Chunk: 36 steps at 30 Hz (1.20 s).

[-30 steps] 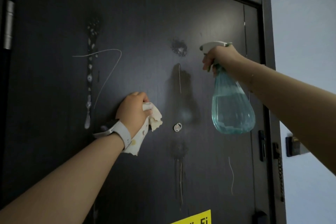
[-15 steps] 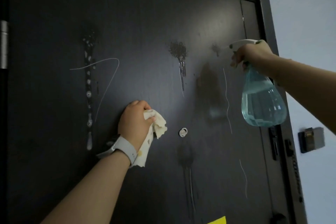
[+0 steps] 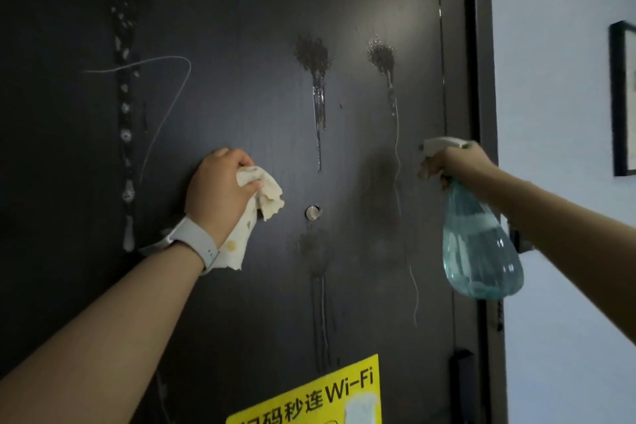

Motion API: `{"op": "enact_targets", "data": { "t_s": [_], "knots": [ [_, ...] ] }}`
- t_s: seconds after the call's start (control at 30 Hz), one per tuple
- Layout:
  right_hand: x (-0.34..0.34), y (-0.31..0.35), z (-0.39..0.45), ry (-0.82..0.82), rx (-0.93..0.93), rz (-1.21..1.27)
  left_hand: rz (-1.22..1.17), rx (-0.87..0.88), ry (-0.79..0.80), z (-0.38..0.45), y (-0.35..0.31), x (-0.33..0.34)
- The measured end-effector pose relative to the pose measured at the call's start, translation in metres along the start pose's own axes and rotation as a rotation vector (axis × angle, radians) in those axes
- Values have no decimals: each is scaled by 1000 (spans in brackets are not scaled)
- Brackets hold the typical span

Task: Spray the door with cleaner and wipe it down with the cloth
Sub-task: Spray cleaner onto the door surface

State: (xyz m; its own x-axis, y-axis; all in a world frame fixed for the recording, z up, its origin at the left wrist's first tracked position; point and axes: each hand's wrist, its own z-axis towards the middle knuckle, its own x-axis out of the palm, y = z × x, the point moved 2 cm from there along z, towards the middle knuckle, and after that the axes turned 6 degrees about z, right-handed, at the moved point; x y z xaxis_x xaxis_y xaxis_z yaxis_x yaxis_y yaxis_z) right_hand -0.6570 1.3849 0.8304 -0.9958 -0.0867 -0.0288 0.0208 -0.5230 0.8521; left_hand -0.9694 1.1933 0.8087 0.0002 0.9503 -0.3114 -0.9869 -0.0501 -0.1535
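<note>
The dark door (image 3: 241,27) fills most of the view, marked with wet spray patches and drip lines at its upper middle and a foamy streak on the left. My left hand (image 3: 220,193) grips a crumpled cream cloth (image 3: 265,193) and holds it against the door, left of the peephole (image 3: 313,212). My right hand (image 3: 454,162) grips the white trigger head of a pale blue spray bottle (image 3: 481,251), partly filled, nozzle facing the door near its right edge.
A yellow Wi-Fi sticker (image 3: 309,396) sits low on the door. The door frame (image 3: 485,79) runs down the right, with a lock plate (image 3: 463,375) near the bottom. A framed picture (image 3: 623,100) hangs on the pale wall at right.
A fresh spray patch has appeared on the door at upper right and runs down. My right hand with the bottle has dropped lower. The left hand with the cloth has stayed put.
</note>
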Motion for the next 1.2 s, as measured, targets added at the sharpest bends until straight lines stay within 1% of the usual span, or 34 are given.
{"op": "enact_targets", "data": {
  "t_s": [0.1, 0.23, 0.37, 0.57, 0.67, 0.77, 0.87, 0.97, 1.07, 1.2],
  "knots": [
    [0, -51, -24, 25, 71, -31, -3, -7, -4, -1, -2, -1],
    [-2, -100, -42, 5, 158, -55, -7, -26, -9, -1, -5, -3],
    [3, -113, -53, 21, 187, -74, -4, -16, -15, -2, -7, -2],
    [-1, -121, -70, 61, 182, -92, 41, -41, 6, -1, -9, -5],
    [-3, -130, -94, 84, 188, -33, 63, -55, 44, 0, -12, -6],
    [1, -143, -134, 119, 183, 35, 28, -80, 54, -8, -18, -13],
    [12, -163, -184, 134, 172, 84, -74, -133, 6, -45, -27, -25],
    [34, -184, -238, 160, 186, 162, -190, -238, 34, -109, -28, -28],
    [66, -207, -287, 278, 211, 244, -221, -340, 102, -179, -20, -25],
    [108, -244, -341, 460, 241, 249, -158, -505, 225, -269, -5, -36]
  ]
}}
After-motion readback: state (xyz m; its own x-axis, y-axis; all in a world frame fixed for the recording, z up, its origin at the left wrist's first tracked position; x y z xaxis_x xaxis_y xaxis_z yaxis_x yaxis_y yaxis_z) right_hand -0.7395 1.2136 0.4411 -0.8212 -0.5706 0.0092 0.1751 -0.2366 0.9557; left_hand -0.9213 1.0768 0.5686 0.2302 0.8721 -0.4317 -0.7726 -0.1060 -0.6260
